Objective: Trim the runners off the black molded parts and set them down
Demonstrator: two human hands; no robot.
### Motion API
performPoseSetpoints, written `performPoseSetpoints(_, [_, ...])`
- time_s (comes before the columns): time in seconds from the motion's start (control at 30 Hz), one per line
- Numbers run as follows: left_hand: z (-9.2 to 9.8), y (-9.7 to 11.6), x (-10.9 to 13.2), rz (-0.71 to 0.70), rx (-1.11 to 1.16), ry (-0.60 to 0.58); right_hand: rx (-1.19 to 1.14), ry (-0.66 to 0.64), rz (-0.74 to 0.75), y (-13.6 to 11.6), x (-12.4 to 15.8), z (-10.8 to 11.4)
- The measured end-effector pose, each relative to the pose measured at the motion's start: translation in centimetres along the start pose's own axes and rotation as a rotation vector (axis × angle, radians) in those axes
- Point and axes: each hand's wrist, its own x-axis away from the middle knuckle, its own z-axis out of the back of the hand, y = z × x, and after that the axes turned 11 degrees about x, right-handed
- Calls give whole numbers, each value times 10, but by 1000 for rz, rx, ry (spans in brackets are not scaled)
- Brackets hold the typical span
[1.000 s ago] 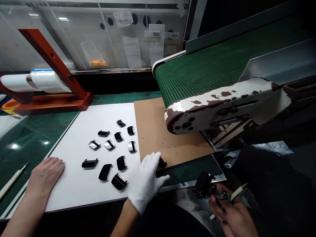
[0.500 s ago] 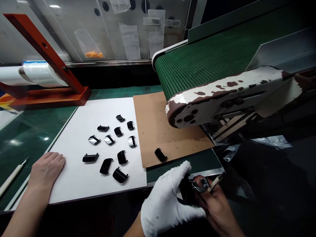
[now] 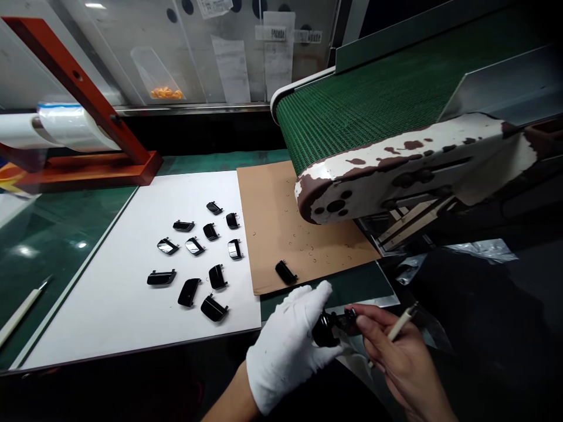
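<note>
My left hand (image 3: 288, 349), in a white glove, is closed on a small black plastic part (image 3: 326, 332) below the table's front edge. My bare right hand (image 3: 396, 351) meets it from the right. Its fingertips pinch the same part, and a cream-handled tool (image 3: 399, 324) lies between its fingers. Another black part (image 3: 285, 272) lies alone on the brown cardboard sheet (image 3: 272, 223), just beyond my gloved fingers. Several more glossy black parts (image 3: 193, 246) are spread over the white sheet (image 3: 123, 305) to the left.
A green conveyor belt (image 3: 360, 111) with a chipped white end frame (image 3: 396, 170) overhangs the cardboard on the right. A film roll (image 3: 65, 126) sits on a red stand (image 3: 88, 170) at the back left. A cream-handled tool (image 3: 20, 313) lies on the green mat at the left.
My gloved left hand left the cardboard, where one black part stayed, and joined my right hand on the part it holds. Another person's bare hand on the white sheet has gone from view.
</note>
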Motion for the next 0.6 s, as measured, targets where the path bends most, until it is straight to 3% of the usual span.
performPoseSetpoints(0.17, [1, -2, -3, -87, -112, -39, 326, -10, 73, -5, -3, 0])
performPoseSetpoints(0.3, [5, -6, -4, -134, -87, -79, 440, -32, 70, -5, 0, 3])
performPoseSetpoints(0.6, [-10, -14, 27, -88, -21, 43, 146, -133, -93, 1, 10, -4])
